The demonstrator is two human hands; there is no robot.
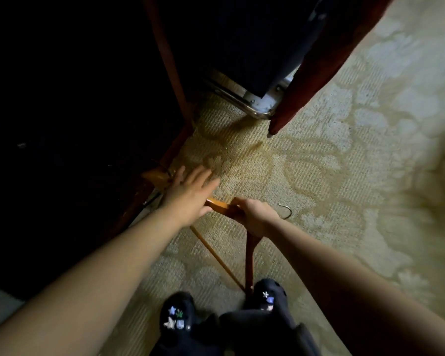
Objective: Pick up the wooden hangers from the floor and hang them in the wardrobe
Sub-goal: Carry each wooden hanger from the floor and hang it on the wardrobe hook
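My right hand grips the top of a wooden hanger just above the patterned carpet; its metal hook sticks out to the right of the hand. The hanger's arm and lower bar run down toward my shoes. My left hand reaches forward with fingers spread, above the hanger's left end. Just beyond its fingers a second wooden hanger lies partly in shadow at the foot of the dark wardrobe. Most of that second hanger is hidden.
A reddish wardrobe door edge hangs open at upper right, with a metal-framed object on the floor behind it. The beige patterned carpet spreads to the right. My dark shoes stand at the bottom.
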